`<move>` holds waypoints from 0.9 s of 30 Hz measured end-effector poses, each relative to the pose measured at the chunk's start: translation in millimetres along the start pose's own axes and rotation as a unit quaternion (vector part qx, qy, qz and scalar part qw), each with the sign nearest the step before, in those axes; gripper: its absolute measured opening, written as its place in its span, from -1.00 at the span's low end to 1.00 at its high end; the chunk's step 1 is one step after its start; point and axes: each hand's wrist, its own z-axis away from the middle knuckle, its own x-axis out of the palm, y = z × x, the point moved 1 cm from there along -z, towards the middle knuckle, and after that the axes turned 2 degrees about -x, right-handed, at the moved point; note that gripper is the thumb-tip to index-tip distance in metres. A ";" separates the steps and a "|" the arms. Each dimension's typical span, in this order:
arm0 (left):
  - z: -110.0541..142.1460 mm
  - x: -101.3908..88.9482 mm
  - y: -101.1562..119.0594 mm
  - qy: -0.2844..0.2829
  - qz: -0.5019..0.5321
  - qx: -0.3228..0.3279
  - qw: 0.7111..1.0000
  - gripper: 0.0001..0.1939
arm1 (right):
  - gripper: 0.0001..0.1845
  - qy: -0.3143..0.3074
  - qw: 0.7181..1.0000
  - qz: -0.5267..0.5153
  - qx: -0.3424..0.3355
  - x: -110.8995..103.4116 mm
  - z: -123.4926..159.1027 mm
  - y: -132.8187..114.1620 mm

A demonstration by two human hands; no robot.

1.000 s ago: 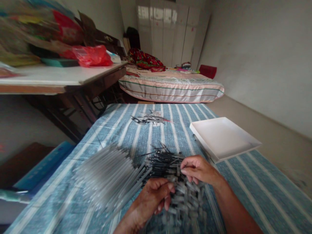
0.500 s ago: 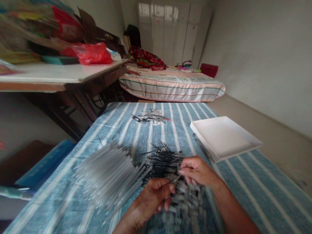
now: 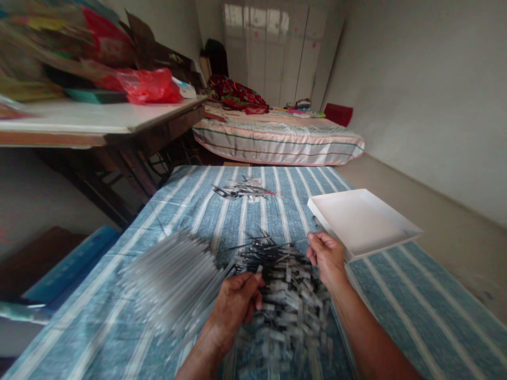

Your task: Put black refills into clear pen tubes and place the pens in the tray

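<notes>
Left hand [image 3: 236,298] pinched a small pale cap [image 3: 259,269]; right hand [image 3: 329,259] pinched what looked like a thin stick [image 3: 293,243] — light fingertip grips, ends left free, probably suited such slim parts. Loose caps [image 3: 297,301] lay beneath, dark sticks [image 3: 255,256] beyond, pale tubes [image 3: 170,285] leftward — all on striped tabletop [image 3: 404,295].

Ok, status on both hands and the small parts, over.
Left hand pinching a small pale piece. Right hand apparently holding a thin rod. Loose pale pieces heaped below. White tray close by the right hand.
</notes>
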 end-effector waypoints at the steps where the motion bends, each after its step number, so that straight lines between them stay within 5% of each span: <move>1: 0.9 -0.3 1.4 0.016 0.006 0.005 1.000 -0.60 | -0.63 -0.014 1.000 0.017 0.001 1.1 1.1 0.8; 6: 6.2 -0.1 7.2 0.028 0.056 0.018 0.998 -0.63 | -0.68 -0.109 0.982 0.153 -0.006 2.1 3.2 8.3; 13: 5.7 1.0 6.1 0.011 0.204 0.049 0.978 -0.70 | -0.74 -0.115 0.968 0.202 -0.093 1.8 16.8 -16.2; 19: 7.9 -3.1 13.8 0.004 0.326 0.083 0.942 -0.74 | -0.72 -0.355 0.901 0.246 -0.043 34.7 80.0 -41.4; 22: 10.4 -4.7 18.2 -0.003 0.363 0.088 0.927 -0.77 | -0.72 -0.363 0.881 0.301 -0.043 54.4 106.8 -33.9; 27: 11.5 -10.8 21.7 -0.036 0.417 0.076 0.905 -0.82 | -0.75 -0.370 0.901 0.224 -0.015 75.1 125.3 -21.6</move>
